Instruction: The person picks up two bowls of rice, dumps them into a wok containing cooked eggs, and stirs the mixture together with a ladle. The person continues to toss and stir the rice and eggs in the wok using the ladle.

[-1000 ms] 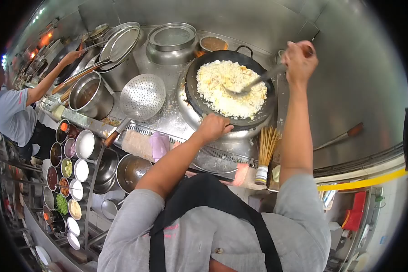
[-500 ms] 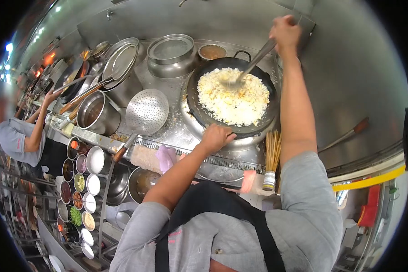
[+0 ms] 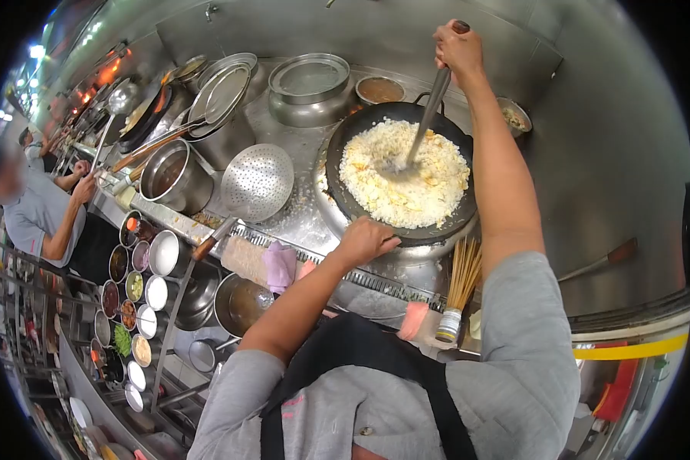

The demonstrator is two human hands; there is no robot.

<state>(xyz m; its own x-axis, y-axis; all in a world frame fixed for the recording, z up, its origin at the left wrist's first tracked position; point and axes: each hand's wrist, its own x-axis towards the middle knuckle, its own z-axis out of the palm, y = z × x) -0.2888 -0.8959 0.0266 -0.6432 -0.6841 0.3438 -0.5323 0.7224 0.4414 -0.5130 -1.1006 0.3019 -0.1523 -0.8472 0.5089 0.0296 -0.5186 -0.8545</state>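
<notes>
My right hand (image 3: 458, 55) is closed around the handle of a metal ladle (image 3: 429, 115). The ladle's head is down in a heap of egg fried rice (image 3: 414, 199) and smeared by motion. The rice lies in a black wok (image 3: 336, 165) on a round steel burner. At the wok's near rim my left hand (image 3: 366, 241) is closed on the wok; its fingers hide the exact part gripped. Just right of that hand, a bundle of thin bamboo sticks (image 3: 465, 272) stands in a can-like base.
Left of the wok lie a perforated strainer (image 3: 257, 182) and a deep pot (image 3: 176, 176). Behind are a lidded pot (image 3: 309, 80) and a sauce bowl (image 3: 380, 90). Ingredient containers (image 3: 163, 253) line the left. A co-worker (image 3: 42, 211) there holds another ladle (image 3: 107, 126). A wall flanks my right.
The ladle has gone from slanted to steeper, its head stirring the rice. My right hand has shifted slightly left. My left hand keeps to the wok's rim. The co-worker's ladle has swung up.
</notes>
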